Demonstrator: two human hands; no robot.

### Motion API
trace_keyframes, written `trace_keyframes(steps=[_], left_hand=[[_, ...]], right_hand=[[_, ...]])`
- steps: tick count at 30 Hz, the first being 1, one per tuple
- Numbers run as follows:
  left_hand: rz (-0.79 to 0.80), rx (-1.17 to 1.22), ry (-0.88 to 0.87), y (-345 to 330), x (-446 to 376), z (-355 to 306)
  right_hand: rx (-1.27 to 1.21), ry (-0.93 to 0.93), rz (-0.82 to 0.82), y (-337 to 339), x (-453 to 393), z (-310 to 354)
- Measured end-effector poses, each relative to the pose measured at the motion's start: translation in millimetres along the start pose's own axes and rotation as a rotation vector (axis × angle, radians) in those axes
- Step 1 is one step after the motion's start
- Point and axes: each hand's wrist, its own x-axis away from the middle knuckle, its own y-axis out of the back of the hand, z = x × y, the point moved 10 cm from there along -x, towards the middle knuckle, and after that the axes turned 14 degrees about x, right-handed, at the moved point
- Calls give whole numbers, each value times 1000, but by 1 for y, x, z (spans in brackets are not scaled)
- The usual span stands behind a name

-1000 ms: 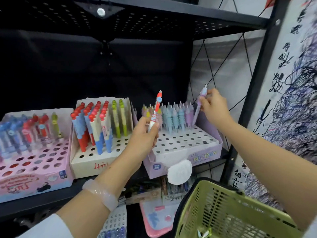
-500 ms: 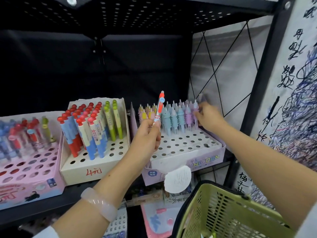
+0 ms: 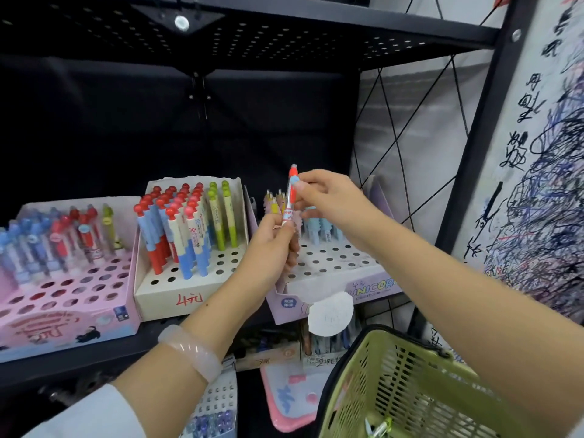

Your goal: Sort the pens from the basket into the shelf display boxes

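At frame centre we hold one red-capped pen upright with both hands: the left hand grips its lower barrel, the right hand pinches its top. Our hands cover part of the lilac display box, lettered "UNICORN", with pastel pens behind them. Left of it stands a cream box marked "4" in red, then a pink box. A green basket fills the lower right; a scribbled test sheet hangs at right.
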Motion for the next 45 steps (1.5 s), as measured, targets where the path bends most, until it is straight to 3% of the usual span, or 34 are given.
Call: trace_keyframes(steps=[7, 14, 18, 23, 30, 39, 45], left_hand=[[7, -71, -132, 65, 28, -42], [-199, -424, -229, 191, 66, -80], [-313, -552, -192, 258, 86, -85], [-355, -524, -151, 309, 98, -77], [-322, -482, -158, 326, 103, -69], [-301, -454, -155, 308, 111, -78], [-212, -428, -198, 252, 105, -76]], right_hand=[[-71, 83, 47, -45, -4, 57], [-93, 132, -49, -105, -18, 125], [48, 116, -89, -155, -27, 143], [293, 131, -49, -220, -40, 142], [489, 108, 56, -268, -46, 120], [621, 78, 147, -278, -39, 112], [392, 149, 203, -225, -6, 132]])
